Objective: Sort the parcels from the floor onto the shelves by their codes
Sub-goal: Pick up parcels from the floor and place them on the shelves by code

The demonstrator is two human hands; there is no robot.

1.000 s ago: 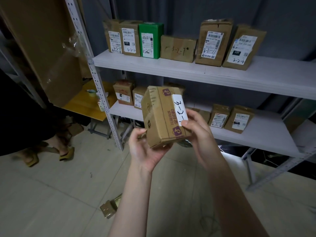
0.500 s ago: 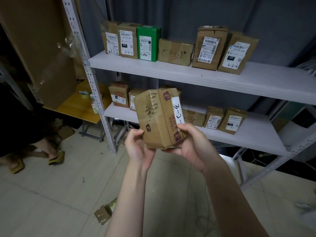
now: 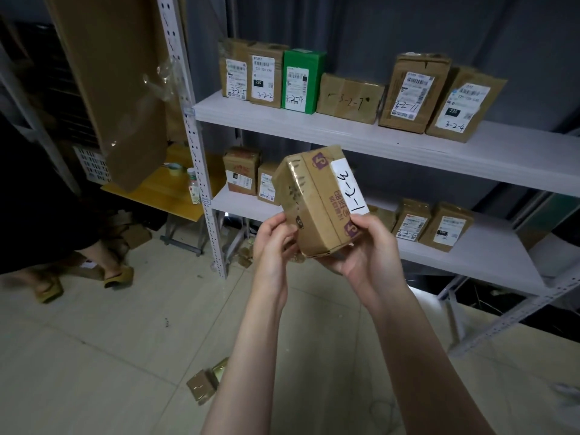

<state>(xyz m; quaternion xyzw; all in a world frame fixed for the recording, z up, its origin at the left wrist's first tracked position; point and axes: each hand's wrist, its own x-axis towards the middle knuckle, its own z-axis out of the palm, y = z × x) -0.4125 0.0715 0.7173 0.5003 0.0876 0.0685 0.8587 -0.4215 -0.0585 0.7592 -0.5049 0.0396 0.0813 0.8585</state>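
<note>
Fingers [image 3: 278, 227] of left hand [image 3: 270, 248] and right hand [image 3: 372, 250] clamp the parcel [image 3: 317, 199] at its base; long axis near upright, upper shelf [image 3: 376, 142] above and beyond.

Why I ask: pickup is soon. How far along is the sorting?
Done: six coded parcels on the upper shelf, several on the lower shelf. In hand: left hand and right hand hold a brown parcel marked 3-2-1. Left: shelving it, plus a small box on the floor.

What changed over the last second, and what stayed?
The box was turned, showing more of its taped side; the right hand slid from the label edge to cup it underneath. The left hand still holds its lower left corner; the shelved parcels have not moved.
</note>
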